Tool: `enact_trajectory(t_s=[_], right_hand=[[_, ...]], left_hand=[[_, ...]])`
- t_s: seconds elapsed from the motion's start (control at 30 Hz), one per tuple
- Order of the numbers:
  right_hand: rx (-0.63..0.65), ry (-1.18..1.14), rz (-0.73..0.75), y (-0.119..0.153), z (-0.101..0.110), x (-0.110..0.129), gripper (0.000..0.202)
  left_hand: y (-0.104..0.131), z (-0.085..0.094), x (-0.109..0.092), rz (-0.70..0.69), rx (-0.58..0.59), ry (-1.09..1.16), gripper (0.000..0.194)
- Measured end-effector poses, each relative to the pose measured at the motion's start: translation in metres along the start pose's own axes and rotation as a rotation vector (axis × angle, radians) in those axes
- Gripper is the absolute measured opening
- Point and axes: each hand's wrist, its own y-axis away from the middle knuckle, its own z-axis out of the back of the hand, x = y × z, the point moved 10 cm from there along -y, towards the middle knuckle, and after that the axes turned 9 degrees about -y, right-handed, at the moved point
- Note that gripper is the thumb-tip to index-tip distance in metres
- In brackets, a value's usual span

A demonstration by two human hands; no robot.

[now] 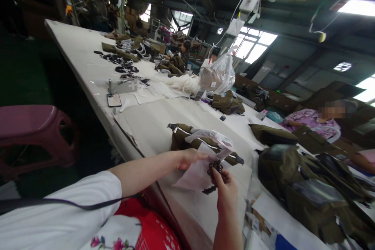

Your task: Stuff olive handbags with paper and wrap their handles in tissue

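Note:
An olive-green bag (181, 136) with a silver zipper lies on the table in front of me, its handle (216, 136) wrapped in white material. Over the near side of the bag hangs a thin white sheet (190, 177). My left hand (189, 159) is closed on the upper part of this sheet, with its fingertips partly hidden. My right hand (227, 183) pinches a dark brown chain-like strap (215, 168) close to the handle's end. The strap's lower end dangles over the sheet.
Several olive bags (293, 179) are piled on the right, near a seated person in a purple patterned top (313, 123). A phone (113, 100) and dark chain straps (117, 60) lie farther up the table (79, 50). A pink stool (29, 125) stands left.

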Motion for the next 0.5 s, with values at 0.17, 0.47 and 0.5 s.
enact_trajectory(t_s=[0.17,0.47,0.5], right_hand=[[0.149,-0.147,-0.13,0.006,-0.01,-0.005,0.047],[0.06,0.229,0.0,0.013,0.0,0.005,0.052],[0.053,0.245,0.013,0.015,0.001,0.007,0.053]], left_hand=[[-0.003,0.003,-0.009,-0.105,-0.093,-0.1,0.032],[-0.018,-0.034,0.007,0.027,0.209,0.157,0.042],[-0.017,-0.034,0.006,0.024,0.203,0.15,0.043]])
